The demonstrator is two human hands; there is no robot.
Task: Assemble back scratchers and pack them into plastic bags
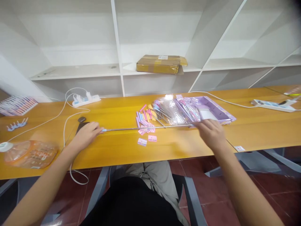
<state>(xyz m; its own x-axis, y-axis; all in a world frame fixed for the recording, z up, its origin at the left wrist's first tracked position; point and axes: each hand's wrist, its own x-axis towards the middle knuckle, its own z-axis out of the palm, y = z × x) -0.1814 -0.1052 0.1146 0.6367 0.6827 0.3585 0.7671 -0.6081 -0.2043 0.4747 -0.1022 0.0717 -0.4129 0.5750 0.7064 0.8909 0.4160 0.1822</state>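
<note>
One thin metal rod (pixel 145 127) spans the head view from side to side, an end in each hand, in front of a yellow-brown table's (pixel 113 150) pile of small parts. The left hand (pixel 88 133) has its fingers closed around the left end, where a light blue piece shows just beside them; the right hand (pixel 210 131) pinches the other end with its fingers drawn in narrow, close to the near edge of a purple tray (pixel 217 110). In the picture the rod crosses some pink and purple cards (pixel 147 127); whether it touches them cannot be told. Two more cards (pixel 147 140) lie apart, nearer the person. Behind the rod are short coloured tubes (pixel 141 116), hand-shaped pieces (pixel 156 105) in yellow, blue and purple, loose metal rods (pixel 164 111) and clear plastic bags (pixel 170 110), some of the plastic reaching into the tray. A dark flat object (pixel 81 126) sits partly hidden by the left hand, a small black item (pixel 81 119) just behind it. Toward the left edge, a large orange-tinted bottle (pixel 30 153) lies on its side. White power strips (pixel 86 100) stand on both sides, and a taped cardboard box (pixel 161 64) rests on the white shelf (pixel 82 71).
</note>
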